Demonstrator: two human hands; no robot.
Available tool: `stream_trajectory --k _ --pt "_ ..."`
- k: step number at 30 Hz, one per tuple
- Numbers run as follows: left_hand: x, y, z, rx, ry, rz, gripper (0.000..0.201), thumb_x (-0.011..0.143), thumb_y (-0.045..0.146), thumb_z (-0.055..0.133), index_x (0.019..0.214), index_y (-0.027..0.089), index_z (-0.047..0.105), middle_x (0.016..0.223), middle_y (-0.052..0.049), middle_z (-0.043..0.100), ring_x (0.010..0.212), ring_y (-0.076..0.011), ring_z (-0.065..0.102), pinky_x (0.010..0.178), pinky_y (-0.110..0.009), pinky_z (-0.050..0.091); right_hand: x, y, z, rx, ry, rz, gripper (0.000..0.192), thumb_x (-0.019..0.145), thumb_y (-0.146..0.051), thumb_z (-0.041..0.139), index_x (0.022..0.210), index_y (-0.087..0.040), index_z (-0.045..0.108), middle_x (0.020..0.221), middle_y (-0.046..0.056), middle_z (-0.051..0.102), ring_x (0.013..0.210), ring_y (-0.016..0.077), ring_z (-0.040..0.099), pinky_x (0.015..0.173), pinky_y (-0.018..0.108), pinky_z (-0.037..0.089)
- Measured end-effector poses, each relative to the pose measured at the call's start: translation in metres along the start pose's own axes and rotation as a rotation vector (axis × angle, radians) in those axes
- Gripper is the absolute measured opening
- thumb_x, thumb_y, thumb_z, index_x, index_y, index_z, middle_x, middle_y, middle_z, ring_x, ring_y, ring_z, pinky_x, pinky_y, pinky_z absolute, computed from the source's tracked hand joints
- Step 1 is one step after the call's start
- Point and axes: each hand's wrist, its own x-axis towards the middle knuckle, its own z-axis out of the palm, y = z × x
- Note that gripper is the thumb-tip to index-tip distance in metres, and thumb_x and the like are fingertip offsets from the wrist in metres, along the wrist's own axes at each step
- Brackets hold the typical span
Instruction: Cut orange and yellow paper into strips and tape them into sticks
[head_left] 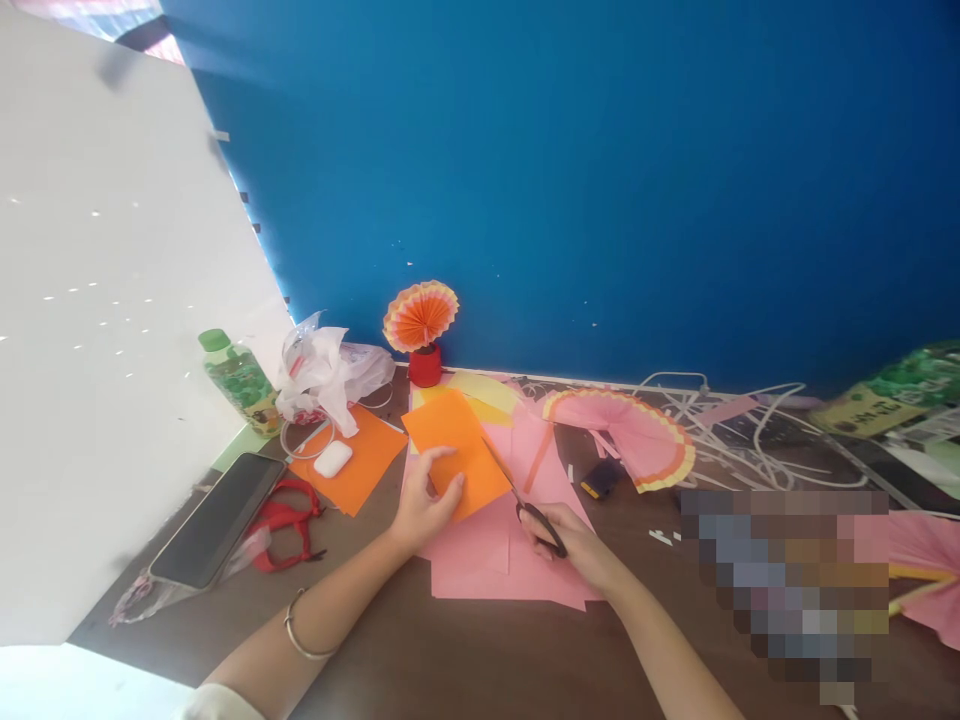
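Left hand (426,505) comes in from lower left, forearm angled up-right, thin bangle on the wrist. Fingers are spread loosely and pinch the near edge of the orange sheet (456,450), thumb on top, holding it slightly lifted over the pink sheets (495,555).

Right hand (570,540) enters from lower right, forearm angled up-left. It is curled closed around the black handles of the scissors (525,500). Blades point up-left, running along the orange sheet's right edge; blade gap too fine to tell.

Orange sheet sits mid-table, between the two hands, on top of the pink stack.

Around it:
- second orange sheet (360,465) to the left, white earbud case (332,458) on it
- phone (217,520) and red scissors (289,525) further left
- green bottle (241,380), crumpled plastic bag (330,375)
- paper fan in red holder (421,330) at the blue wall
- pink pleated fan (637,435) right of centre, white cables (750,420) behind it
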Motion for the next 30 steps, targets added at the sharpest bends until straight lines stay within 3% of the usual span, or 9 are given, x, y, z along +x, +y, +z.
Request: stream_trajectory --k 30 --pt "-0.0015 0.0005 -0.0009 -0.019 0.007 -0.013 0.026 0.077 0.024 0.052 0.103 0.021 0.05 0.104 -0.006 0.057 0.101 -0.0199 0.053 0.09 -0.036 0.039 0.0 -0.0012 0.0019 -0.016 0.031 0.011 0.049 0.073 -0.063 0.046 0.054 -0.02 0.032 0.045 -0.006 0.036 0.043 0.0073 0.03 0.045 0.023 0.022"
